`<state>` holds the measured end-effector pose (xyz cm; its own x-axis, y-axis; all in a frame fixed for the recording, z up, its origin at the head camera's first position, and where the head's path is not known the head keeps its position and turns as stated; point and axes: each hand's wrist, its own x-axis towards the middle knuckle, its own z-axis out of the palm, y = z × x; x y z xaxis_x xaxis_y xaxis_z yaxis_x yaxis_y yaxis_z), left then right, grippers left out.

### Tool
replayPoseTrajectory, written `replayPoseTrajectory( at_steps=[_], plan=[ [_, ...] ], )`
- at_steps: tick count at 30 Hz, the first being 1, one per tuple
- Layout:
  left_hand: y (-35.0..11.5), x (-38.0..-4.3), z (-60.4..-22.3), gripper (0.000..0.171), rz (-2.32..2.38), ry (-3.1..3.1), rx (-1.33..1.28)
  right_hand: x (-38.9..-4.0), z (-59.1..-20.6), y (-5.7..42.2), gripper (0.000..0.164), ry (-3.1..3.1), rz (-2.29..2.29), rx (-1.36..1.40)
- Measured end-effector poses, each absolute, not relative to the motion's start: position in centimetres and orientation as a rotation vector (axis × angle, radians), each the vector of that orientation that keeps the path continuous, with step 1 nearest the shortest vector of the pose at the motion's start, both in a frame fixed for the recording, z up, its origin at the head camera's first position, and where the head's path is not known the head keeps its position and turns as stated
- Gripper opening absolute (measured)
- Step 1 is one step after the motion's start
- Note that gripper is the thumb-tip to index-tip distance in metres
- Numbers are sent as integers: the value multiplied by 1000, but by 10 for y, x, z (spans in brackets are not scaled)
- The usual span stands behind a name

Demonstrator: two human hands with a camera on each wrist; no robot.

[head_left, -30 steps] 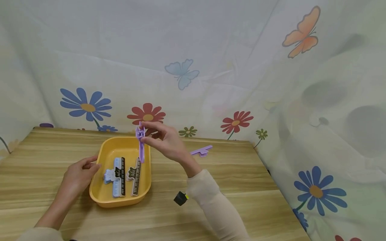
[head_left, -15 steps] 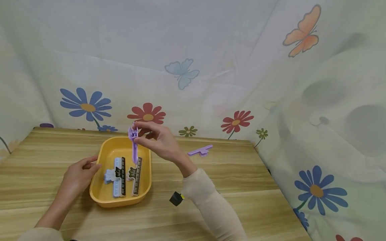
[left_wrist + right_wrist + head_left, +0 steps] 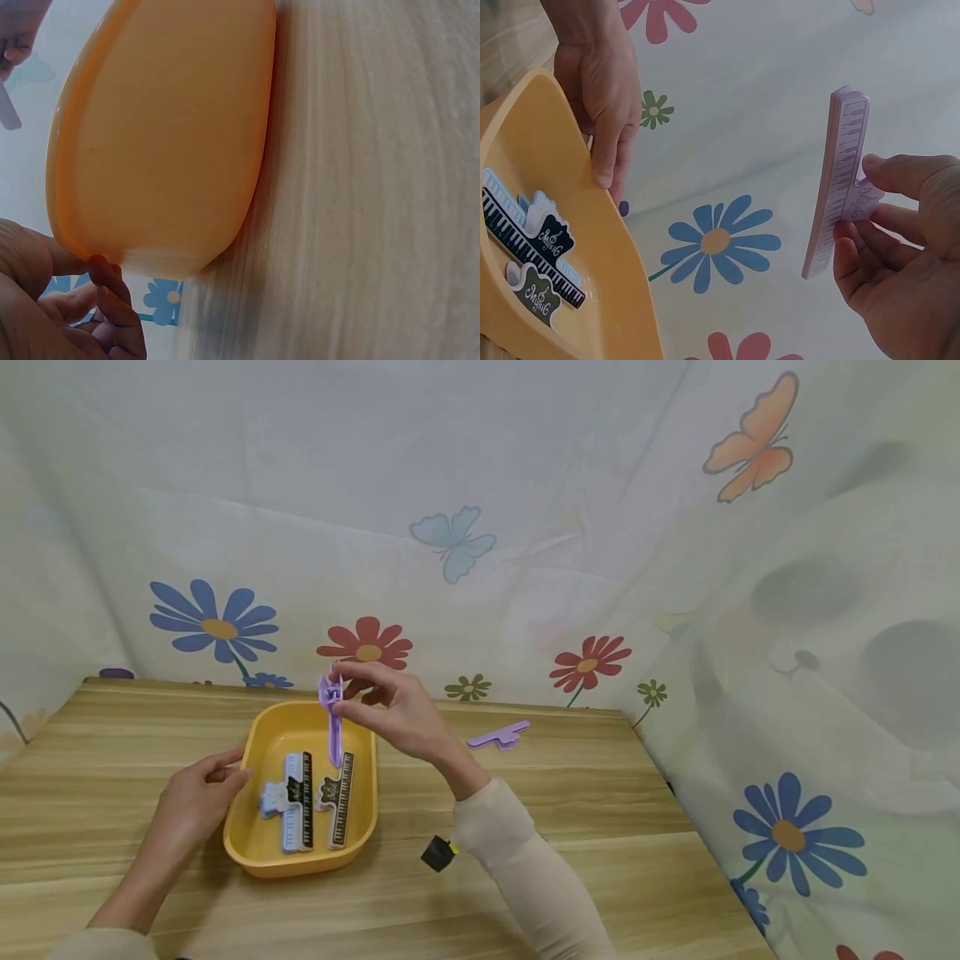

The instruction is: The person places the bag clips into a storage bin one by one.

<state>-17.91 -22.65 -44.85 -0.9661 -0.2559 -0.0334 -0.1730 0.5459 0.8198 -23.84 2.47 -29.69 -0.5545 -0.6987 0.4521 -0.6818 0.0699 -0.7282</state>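
Above the far part of a yellow tray (image 3: pixel 300 864), my right hand (image 3: pixel 401 714) pinches a purple clip (image 3: pixel 334 727) between thumb and fingers. In the right wrist view this clip (image 3: pixel 838 180) shows a ruler-like piano-key bar, and its "Music" handle lies in the fingertips. My left hand (image 3: pixel 195 797) grips the tray's left rim, thumb on top; the left wrist view shows thumb and fingers (image 3: pixel 112 300) pinching that edge. Inside the tray lie a light-blue clip (image 3: pixel 291 839), a black clip (image 3: pixel 306 818) overlapping it, and another black-and-white clip (image 3: pixel 341 814) to their right.
A second purple clip (image 3: pixel 501 737) lies on the wooden table (image 3: pixel 600 827), right of the tray. A small black block with a yellow bit (image 3: pixel 438 854) shows beside the right sleeve. A flower-printed cloth (image 3: pixel 525 568) rises behind the table.
My right hand has shifted slightly left with the purple clip, then stayed still over the last half second. The left hand and the tray hold their place.
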Motion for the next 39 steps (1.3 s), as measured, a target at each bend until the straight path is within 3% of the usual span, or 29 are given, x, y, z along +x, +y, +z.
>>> replayPoseTrajectory(
  at_steps=[39],
  plan=[
    [-226, -178, -448, 59, -1426, -2680, 355, -242, -315, 26, 41, 2305, -1473, -1352]
  ],
)
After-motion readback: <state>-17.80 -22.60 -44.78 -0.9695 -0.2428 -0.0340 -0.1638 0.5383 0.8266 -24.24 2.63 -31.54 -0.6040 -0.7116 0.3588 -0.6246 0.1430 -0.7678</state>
